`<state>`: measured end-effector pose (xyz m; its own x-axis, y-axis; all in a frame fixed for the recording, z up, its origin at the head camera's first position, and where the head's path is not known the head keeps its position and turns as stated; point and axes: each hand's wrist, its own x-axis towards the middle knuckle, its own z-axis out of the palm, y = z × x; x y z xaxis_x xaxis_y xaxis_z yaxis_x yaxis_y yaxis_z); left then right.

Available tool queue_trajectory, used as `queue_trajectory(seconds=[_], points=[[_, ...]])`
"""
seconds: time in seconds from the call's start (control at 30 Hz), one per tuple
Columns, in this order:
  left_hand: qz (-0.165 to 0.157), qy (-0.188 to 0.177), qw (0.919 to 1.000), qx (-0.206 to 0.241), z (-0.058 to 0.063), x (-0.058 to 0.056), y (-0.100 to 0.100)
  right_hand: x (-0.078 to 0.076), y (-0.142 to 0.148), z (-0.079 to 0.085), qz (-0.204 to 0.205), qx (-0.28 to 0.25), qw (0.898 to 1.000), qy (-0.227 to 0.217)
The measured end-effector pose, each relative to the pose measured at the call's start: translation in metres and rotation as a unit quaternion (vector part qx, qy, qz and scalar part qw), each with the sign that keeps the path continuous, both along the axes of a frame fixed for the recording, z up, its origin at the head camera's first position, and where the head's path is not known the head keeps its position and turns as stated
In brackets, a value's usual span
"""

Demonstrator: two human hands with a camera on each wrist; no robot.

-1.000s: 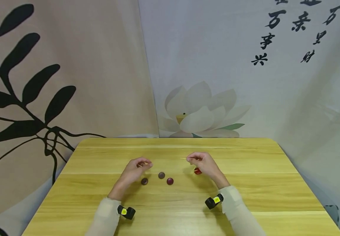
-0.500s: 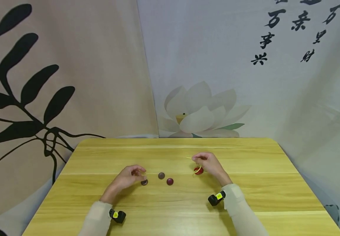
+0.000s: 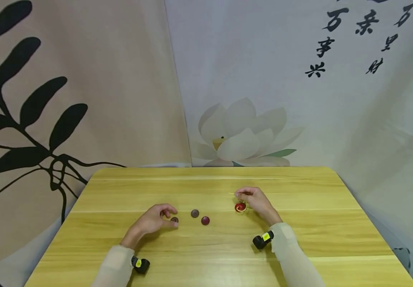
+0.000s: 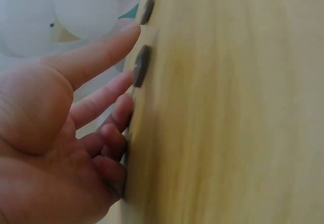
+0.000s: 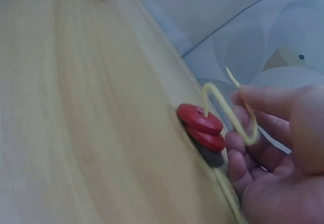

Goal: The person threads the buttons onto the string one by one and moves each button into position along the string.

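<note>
My left hand (image 3: 152,220) is spread around a dark flat round bead (image 3: 175,219) lying on the table. In the left wrist view the index and other fingers come close to that bead (image 4: 143,66), while the thumb extends past it with a gap. With thumb and fingertips, my right hand (image 3: 258,203) pinches a yellow cord (image 5: 225,108) near its pointed end. The cord comes out of a small stack of red beads (image 5: 198,119) with a dark bead (image 5: 212,157) under them; more cord trails below.
Between the hands lie a brownish bead (image 3: 194,213) and a maroon bead (image 3: 205,221) on the wooden table (image 3: 206,255). A printed cloth (image 3: 127,91) hangs behind the table's far edge.
My left hand has come down and nearer to me, onto the dark bead. My right hand has shifted slightly right with the cord, and the red beads show more fully.
</note>
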<state>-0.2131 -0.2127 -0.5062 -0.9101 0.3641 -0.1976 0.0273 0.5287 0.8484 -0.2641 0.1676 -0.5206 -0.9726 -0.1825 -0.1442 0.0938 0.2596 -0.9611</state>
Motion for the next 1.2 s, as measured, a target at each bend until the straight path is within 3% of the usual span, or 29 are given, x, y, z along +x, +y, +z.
queue_trajectory(seconds=[0.37, 0.73, 1.2], points=[[0.021, 0.014, 0.9991, -0.035, -0.0052, 0.0017, 0.0042, -0.0003, 0.0081, -0.0043, 0.02, 0.003, 1.0, -0.019], [0.019, 0.046, 0.9974, -0.052, -0.0085, 0.0014, 0.004, 0.0008, 0.0099, -0.0035, 0.019, -0.012, 1.0, -0.022], [0.006, 0.043, 0.998, -0.047, -0.0074, 0.0028, -0.0013, 0.0021, 0.0092, -0.0039, 0.02, -0.028, 0.999, -0.012]])
